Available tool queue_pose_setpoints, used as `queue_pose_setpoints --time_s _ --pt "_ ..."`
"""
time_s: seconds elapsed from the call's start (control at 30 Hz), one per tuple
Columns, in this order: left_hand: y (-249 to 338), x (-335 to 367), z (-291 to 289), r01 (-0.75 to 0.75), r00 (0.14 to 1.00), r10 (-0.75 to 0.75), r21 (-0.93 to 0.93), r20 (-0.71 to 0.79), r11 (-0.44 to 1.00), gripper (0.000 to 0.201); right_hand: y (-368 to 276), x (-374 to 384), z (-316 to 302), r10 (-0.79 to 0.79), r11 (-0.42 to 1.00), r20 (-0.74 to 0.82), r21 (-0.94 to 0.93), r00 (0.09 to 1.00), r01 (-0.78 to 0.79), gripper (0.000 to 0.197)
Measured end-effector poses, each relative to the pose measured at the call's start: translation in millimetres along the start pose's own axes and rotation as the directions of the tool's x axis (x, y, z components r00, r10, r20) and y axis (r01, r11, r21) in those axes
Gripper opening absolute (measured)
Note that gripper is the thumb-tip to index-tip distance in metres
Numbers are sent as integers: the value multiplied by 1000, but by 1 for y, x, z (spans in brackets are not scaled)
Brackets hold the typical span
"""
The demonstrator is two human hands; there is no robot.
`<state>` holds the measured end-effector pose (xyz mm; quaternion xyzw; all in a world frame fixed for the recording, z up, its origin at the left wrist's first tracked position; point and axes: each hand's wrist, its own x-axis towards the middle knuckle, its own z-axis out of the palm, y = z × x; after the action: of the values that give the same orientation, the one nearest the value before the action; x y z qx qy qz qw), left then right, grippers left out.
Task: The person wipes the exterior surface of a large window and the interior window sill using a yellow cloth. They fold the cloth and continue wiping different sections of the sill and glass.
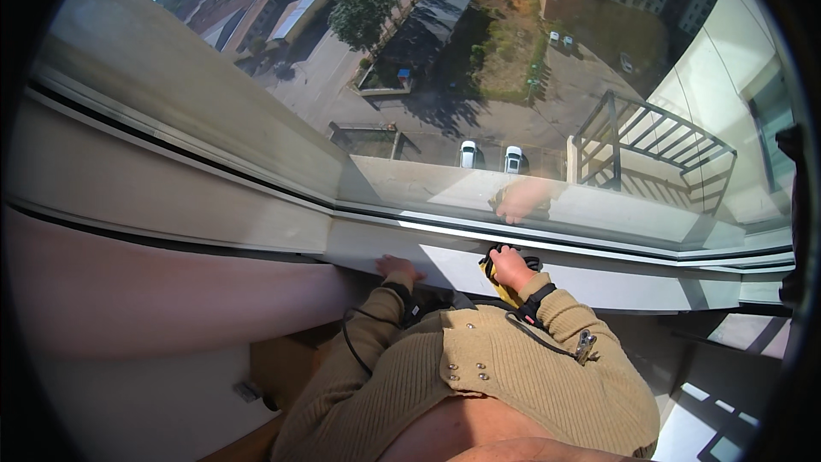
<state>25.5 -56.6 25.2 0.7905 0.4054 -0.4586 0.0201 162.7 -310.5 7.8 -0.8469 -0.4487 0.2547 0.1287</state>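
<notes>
My right hand [515,269] is closed around a black-and-yellow object [487,269] at the white windowsill [590,278], just inside the glass. Its exact kind is hard to make out, since my fingers cover much of it. Farther left, my left hand [399,268] lies flat at the sill's near edge, fingers spread and holding nothing. Both wrists wear black bands with black cables running along the tan knit sleeves. A faint reflection of my right hand shows in the window pane [445,192].
A dark-and-white window frame [513,231] runs along the sill. To the left hangs a pale pink curtain [171,282]. Beyond the glass are a metal railing [658,137], parked cars and buildings far below. A brown wooden piece [282,368] stands at the lower left.
</notes>
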Motion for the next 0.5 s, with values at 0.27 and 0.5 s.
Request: queue_pose_setpoints --time_s 0.27,0.5 --pt "-2 -1 1 -21 1000 21 -100 1 995 101 -40 39 9 -183 981 -80 45 980 187 19" --pt "0 4 5 -3 1000 3 -104 -2 995 104 -33 19 8 -29 988 -141 145 990 49 37"
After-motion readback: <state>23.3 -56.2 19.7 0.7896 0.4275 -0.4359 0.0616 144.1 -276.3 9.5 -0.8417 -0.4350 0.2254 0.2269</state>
